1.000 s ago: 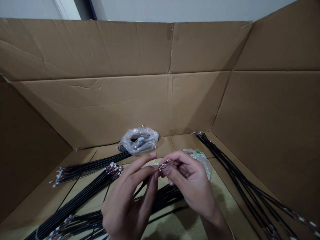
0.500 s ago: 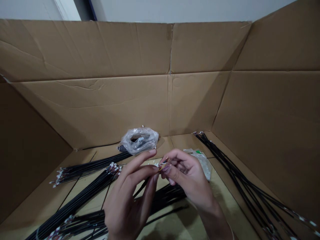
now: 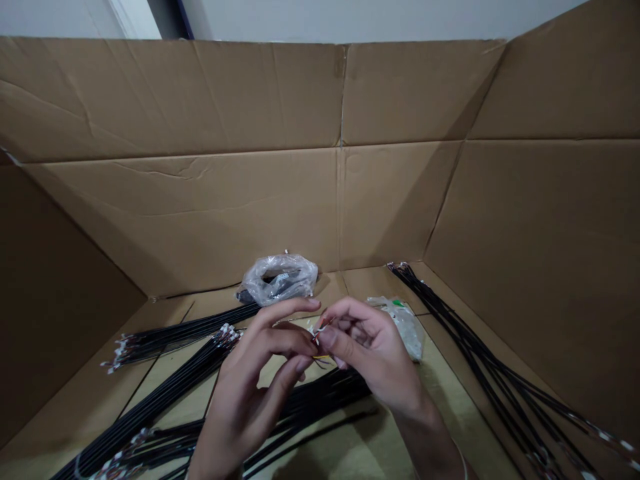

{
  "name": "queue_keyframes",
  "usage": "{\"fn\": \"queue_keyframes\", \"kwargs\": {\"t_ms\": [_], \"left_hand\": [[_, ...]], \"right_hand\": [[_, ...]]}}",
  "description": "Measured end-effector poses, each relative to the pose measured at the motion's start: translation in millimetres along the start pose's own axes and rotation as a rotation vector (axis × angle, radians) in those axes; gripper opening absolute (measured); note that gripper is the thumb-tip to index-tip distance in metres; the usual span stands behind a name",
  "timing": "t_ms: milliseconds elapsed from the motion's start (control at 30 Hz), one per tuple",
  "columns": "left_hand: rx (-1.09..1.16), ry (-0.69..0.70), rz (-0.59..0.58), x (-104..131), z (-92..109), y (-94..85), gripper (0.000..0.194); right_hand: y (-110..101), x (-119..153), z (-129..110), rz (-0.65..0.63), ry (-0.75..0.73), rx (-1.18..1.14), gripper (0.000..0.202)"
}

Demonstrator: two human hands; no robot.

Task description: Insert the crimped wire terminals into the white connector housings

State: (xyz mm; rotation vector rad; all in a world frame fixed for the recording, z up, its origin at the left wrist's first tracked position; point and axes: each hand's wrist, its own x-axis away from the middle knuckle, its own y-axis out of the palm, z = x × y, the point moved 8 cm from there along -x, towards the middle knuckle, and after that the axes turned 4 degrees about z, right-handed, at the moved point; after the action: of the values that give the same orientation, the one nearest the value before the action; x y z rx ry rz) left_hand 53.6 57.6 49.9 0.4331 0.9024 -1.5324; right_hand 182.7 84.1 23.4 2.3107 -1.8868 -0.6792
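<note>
Thin coloured wires (image 3: 320,358), yellow and red among them, stick out at the end of a black cable between my two hands. My left hand (image 3: 265,367) pinches the wire end between thumb and fingers, its forefinger raised above. Opposite it, my right hand (image 3: 373,350) has thumb and forefinger closed on the red and white wires. Most of the held cable is hidden by my left hand. Under both hands lies a bundle of black cables (image 3: 330,393).
Bundled black cables with white-tipped wire ends (image 3: 165,393) lie at left, and another bunch (image 3: 465,340) runs along the right. A clear plastic bag (image 3: 280,280) sits at the back, and a flat bag (image 3: 407,327) right of my hands. Cardboard walls (image 3: 250,193) surround the work surface.
My left thumb has shifted lower and its grip has turned. The wires have moved between my fingers, the yellow one now hanging lower. My right hand has hardly moved.
</note>
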Motion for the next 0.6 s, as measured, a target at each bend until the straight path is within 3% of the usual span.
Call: {"fn": "queue_keyframes", "kwargs": {"t_ms": [100,267,433,600], "left_hand": [[0.02,-0.028,-0.034,-1,-3,-3.7,0.008],[0.073,-0.126,0.003,-1,-7,-7.3,0.037],[0.102,-0.282,0.056,1,-15,-6.4,0.026],[0.147,-0.347,0.0,0,-17,-3.5,0.025]], "right_hand": [[0,0,1,-0.001,-0.004,0.009,0.026],[1,1,5,0.008,0.014,-0.002,0.023],[6,1,4,-0.006,-0.019,0.008,0.015],[5,0,6,0.011,-0.028,0.07,0.014]]}}
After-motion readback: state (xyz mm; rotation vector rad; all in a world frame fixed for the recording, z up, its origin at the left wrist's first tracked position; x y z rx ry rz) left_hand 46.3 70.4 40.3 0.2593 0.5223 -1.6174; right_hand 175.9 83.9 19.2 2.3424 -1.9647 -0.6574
